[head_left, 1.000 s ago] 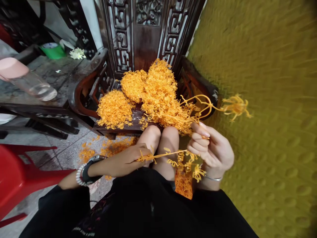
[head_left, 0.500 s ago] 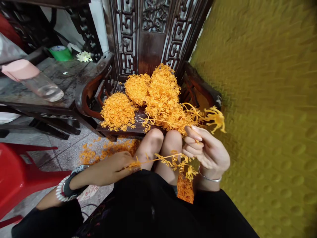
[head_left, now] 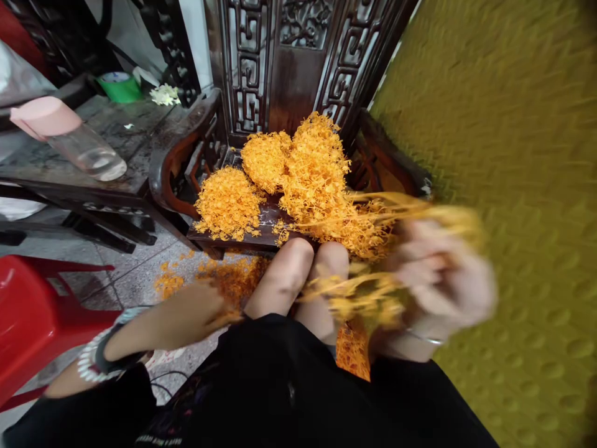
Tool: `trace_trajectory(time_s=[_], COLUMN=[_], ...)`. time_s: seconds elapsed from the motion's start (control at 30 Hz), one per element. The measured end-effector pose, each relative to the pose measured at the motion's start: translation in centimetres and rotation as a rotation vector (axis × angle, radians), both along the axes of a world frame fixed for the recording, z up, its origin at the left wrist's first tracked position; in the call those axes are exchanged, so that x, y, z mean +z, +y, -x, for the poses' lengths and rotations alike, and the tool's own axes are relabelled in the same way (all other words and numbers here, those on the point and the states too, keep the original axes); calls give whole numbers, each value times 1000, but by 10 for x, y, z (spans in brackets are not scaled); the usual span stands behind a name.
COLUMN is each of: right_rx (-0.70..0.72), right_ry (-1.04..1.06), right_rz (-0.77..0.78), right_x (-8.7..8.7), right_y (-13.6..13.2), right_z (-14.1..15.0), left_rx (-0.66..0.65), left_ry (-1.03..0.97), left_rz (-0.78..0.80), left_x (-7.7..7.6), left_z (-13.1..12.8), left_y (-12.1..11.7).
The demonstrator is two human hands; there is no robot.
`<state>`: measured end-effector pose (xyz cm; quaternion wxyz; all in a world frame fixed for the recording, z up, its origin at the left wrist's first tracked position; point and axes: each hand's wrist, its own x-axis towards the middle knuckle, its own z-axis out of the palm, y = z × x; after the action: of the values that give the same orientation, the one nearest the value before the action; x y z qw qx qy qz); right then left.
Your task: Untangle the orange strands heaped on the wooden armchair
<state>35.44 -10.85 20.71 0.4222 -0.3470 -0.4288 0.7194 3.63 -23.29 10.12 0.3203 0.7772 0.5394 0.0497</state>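
Observation:
My right hand point(head_left: 443, 274), smeared by motion, is closed on orange branching strands point(head_left: 359, 295) that trail left over my knees. More of the strands stretch past its far side. Low on the left, my left hand point(head_left: 205, 314) is blurred beside my thigh. Its fingertips point right, and whether they pinch anything is unclear. Beyond my knees, a large heap of small curly orange pieces point(head_left: 317, 174) lies on the dark wooden chair seat point(head_left: 268, 218). Two rounder heaps, a front one point(head_left: 228, 202) and a rear one point(head_left: 265, 158), sit left of it.
Orange bits point(head_left: 233, 277) litter the tiled floor, and more orange strands point(head_left: 353, 351) show below my right thigh. A red stool point(head_left: 41, 317) stands at left. On the side table are a pink-lidded bottle point(head_left: 79, 140) and green tape point(head_left: 119, 87). A yellow textured surface point(head_left: 527, 218) borders the right.
My right hand has swung right with the strands, and my left hand has moved left. The strand that spanned both hands now trails from the right hand, its near end apart from the left.

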Motion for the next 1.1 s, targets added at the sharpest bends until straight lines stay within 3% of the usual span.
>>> trace_trajectory(time_s=[0.03, 0.1, 0.2, 0.3, 0.43, 0.5, 0.6, 0.7, 0.77, 0.83, 0.9, 1.0, 1.1], right_rx=[-184, -346, -231, -211, -239, -273, -318, -306, -282, -260, -255, -264, -258], right_ry=[84, 86, 114, 257, 357, 374, 418, 485, 510, 524, 536, 575, 642], right_rz=[-147, -135, -12, -37, -55, -62, -48, -28, -23, -27, -30, -17, -24], right_x=[5, 9, 0, -17, -28, -29, -32, -36, -38, -40, -41, -43, -46], right_y=[2, 7, 15, 25, 33, 34, 36, 38, 39, 41, 42, 43, 45], right_z=[-11, -25, -20, -3, 3, 1, 0, -1, -2, -3, -5, -4, 2], left_rx=[32, 99, 193, 406, 831, 979, 975, 868, 872, 881, 866, 876, 756], left_ry=[57, 80, -103, -153, 131, 262, 312, 232, 182, 147, 130, 71, -253], left_rz=[44, 116, 46, -209, -496, -593, -634, -557, -479, -412, -396, -526, -634], left_x=[-2, -3, 0, -7, -37, -56, -83, -106, -115, -114, -103, -70, -33], left_z=[6, 13, 12, 13, 35, 49, 63, 68, 70, 71, 70, 56, 16], left_y=[-2, 0, 23, 72, 152, 185, 215, 228, 231, 232, 230, 219, 192])
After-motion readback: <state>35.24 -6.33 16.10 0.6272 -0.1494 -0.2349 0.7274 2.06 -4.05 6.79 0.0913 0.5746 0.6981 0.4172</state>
